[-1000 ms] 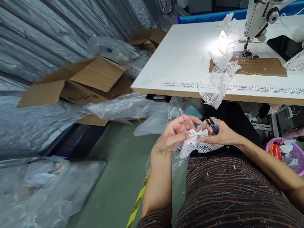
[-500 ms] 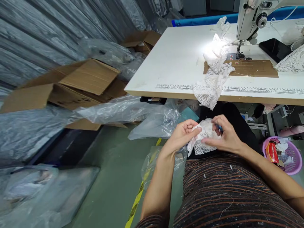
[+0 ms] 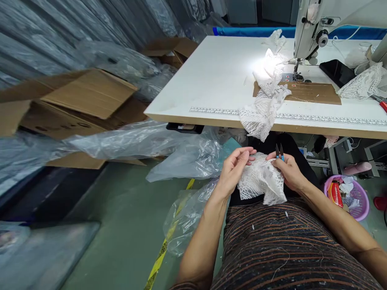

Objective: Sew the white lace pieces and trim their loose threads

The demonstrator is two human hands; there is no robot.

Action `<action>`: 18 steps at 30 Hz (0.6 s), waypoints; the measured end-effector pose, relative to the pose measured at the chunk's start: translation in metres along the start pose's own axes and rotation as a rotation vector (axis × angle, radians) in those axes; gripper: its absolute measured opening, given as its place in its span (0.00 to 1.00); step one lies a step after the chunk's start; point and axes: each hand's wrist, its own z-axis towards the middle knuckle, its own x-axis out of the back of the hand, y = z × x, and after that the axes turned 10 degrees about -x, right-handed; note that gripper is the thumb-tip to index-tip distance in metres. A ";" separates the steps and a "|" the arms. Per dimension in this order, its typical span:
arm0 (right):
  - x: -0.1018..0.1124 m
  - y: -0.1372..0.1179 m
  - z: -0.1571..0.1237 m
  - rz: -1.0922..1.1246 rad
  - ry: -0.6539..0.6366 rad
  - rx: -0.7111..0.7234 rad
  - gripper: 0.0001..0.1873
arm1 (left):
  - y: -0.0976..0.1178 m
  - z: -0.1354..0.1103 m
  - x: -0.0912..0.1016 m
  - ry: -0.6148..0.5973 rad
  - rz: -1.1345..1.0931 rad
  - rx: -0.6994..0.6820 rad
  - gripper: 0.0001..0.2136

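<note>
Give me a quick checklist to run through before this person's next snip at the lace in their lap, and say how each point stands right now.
1. Lace piece held in both hands: ok, left hand at its left edge, right hand at its right.
2. Snips in the right hand: ok, blades point up, away from the body.
3. Left fingers apart from the blade tips: ok, a gap shows.
4. Blades on a thread: cannot tell, no loose thread is visible.
5. Lace strip hanging over the table edge apart from the snips: ok, it ends above them.
6. Lace spread flat for cutting: not ok, it is bunched.
</note>
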 end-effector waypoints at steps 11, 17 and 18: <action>0.014 -0.005 0.002 -0.116 0.109 0.120 0.11 | -0.012 -0.016 -0.018 -0.114 -0.182 0.184 0.24; 0.018 -0.005 0.009 -0.107 0.158 0.115 0.13 | -0.007 -0.015 -0.013 -0.121 -0.178 0.181 0.26; 0.018 -0.005 0.010 -0.104 0.160 0.106 0.13 | -0.007 -0.016 -0.013 -0.121 -0.175 0.174 0.26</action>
